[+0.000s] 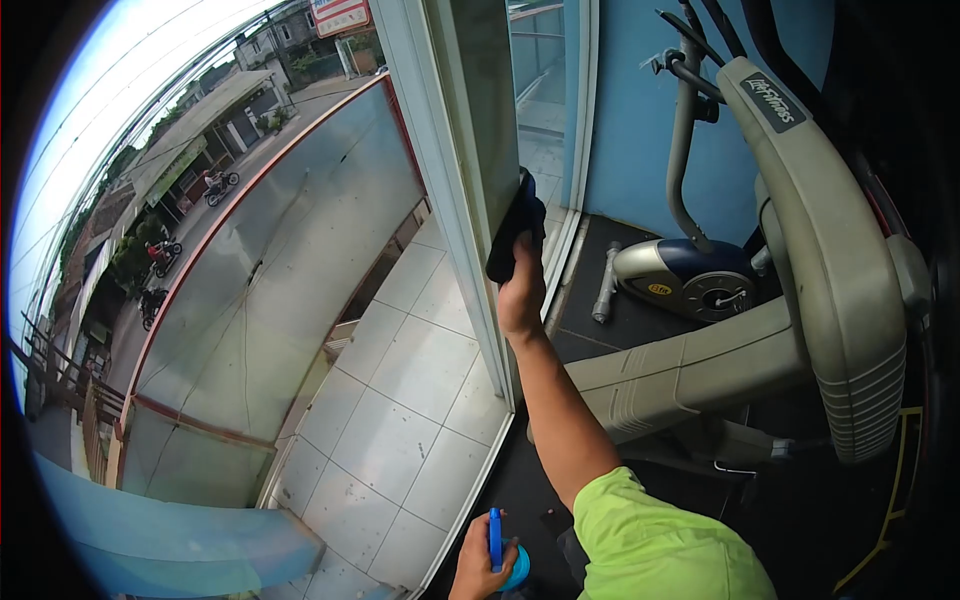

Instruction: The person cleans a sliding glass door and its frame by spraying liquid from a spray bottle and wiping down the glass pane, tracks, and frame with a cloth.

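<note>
Room with dark floor matting (580,322), divided from a tiled porch (400,370) by a pale-framed glass panel (482,110); seen from my remote station through the head camera. Nearest, at the lower edge, I have the left hand (474,568) wrapped around a spray bottle (516,568), its blue trigger (495,538) upright between the fingers; the bottle's round body is partly hidden by the hand. Beyond it, I extend the right hand (519,295) from a lime-green sleeve (655,540). This hand grasps a dark cloth (515,235), thumb laid over it, and holds it against the panel near its edge; the cloth's far side is hidden from me. To the right of the right hand stands a gray exercise machine (700,355), with a blue-and-silver wheel housing (685,275) and upright handles. Behind the machine, above and right of the right hand, is a blue wall (640,150). To the left of both hands, past the glass, the porch's white tiles meet a cloudy barrier (290,270) edged in red. Farthest, at upper left, I see a road (205,225) with motorcycles (162,257) and, behind it, low buildings (215,125) beneath overhead wires and a bright sky (120,60).
</note>
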The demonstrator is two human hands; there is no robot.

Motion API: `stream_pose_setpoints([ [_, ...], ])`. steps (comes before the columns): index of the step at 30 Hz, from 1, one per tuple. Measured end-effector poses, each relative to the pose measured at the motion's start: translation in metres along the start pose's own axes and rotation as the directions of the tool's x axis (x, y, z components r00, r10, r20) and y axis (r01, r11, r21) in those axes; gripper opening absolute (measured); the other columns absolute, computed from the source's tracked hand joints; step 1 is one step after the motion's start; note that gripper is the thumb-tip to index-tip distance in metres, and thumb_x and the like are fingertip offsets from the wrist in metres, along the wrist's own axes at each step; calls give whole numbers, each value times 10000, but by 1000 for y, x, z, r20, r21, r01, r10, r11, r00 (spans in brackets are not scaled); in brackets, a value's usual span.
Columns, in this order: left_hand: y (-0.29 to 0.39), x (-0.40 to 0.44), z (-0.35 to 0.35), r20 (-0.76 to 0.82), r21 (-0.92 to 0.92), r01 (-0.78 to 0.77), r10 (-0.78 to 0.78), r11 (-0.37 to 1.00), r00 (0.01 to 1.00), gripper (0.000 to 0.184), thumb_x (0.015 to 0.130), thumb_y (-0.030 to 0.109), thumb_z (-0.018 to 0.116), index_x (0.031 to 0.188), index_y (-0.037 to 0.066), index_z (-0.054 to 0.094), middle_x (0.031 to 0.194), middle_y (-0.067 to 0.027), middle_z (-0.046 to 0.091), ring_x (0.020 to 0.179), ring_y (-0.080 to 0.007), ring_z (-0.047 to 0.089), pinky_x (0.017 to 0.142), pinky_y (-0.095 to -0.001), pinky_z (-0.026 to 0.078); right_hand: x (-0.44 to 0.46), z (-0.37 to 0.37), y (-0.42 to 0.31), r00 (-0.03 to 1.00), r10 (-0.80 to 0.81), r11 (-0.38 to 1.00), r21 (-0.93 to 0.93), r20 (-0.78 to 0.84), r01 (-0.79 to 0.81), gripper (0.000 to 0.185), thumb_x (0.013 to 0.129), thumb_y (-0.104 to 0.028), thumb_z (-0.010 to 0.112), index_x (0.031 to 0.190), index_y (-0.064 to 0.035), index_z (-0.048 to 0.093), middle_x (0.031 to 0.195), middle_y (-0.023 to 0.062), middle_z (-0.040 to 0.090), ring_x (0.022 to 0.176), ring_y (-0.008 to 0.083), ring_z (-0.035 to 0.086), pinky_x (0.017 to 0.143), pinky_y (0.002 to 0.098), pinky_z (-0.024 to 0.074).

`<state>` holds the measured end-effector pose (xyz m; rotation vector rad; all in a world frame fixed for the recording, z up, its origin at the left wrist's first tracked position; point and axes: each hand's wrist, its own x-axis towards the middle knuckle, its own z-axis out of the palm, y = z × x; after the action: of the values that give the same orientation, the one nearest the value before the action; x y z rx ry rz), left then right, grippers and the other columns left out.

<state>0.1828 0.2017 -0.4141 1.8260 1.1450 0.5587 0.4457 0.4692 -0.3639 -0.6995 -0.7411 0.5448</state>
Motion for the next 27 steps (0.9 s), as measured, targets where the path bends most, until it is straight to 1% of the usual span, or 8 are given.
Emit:
stream_pose_setpoints([
  [4,31,33,-13,-33,-9,-45,45,999,998,506,790,146,729,1248,76,525,961,-109,614,777,-204,612,726,-327,497,-2,-1,1,979,-178,904,-377,96,201,556,1038,-327,286,1451,44,260,1510,226,235,1394,339,227,1147,412,177],
  [9,73,36,-29,-49,-40,-60,58,997,997,502,790,148,734,1243,81,527,952,-111,617,751,-193,615,726,-316,497,-79,-66,78,993,116,728,-682,36,-60,605,1041,-348,259,1472,71,195,1553,275,112,1448,396,86,1182,454,79],
  [11,91,31,-38,-29,-108,-75,72,991,997,506,792,158,736,1245,77,526,990,-120,621,797,-220,624,763,-328,496,-49,-47,83,999,26,720,-693,-31,-40,619,1041,-369,246,1466,79,210,1553,297,95,1453,425,48,1185,477,43],
  [13,96,23,-46,-51,-69,-108,105,992,993,506,791,155,736,1244,74,526,1010,-126,619,841,-240,627,788,-335,493,5,19,-7,989,-150,818,-564,-20,112,631,1039,-376,261,1472,77,191,1550,305,90,1450,438,31,1180,501,29],
  [15,105,20,-51,-64,-37,-152,149,988,987,505,791,152,736,1243,72,526,1030,-133,618,885,-259,630,814,-343,490,59,66,-78,933,-321,772,-527,161,356,656,1037,-397,271,1496,54,142,1563,297,66,1455,449,-6,1181,507,11],
  [18,121,26,-58,-38,-13,-149,148,989,988,506,787,134,737,1241,70,523,1062,-145,610,973,-284,624,848,-353,486,80,109,-143,881,-412,751,-460,233,473,644,1032,-387,330,1516,-2,151,1562,301,88,1454,465,29,1177,523,62],
  [24,164,41,-82,-83,72,-240,245,968,966,511,771,118,741,1228,62,519,1070,-151,605,936,-293,629,828,-365,492,-23,34,-41,978,-144,761,-614,154,209,682,1035,-385,314,1508,46,77,1580,269,44,1470,409,17,1190,457,45],
  [27,194,47,-102,-85,150,-335,349,930,933,499,771,110,734,1217,48,517,1078,-175,605,927,-316,631,778,-371,512,-29,15,-8,997,72,788,-613,-7,-61,653,1030,-374,325,1495,55,161,1565,289,84,1459,428,52,1190,478,49],
])
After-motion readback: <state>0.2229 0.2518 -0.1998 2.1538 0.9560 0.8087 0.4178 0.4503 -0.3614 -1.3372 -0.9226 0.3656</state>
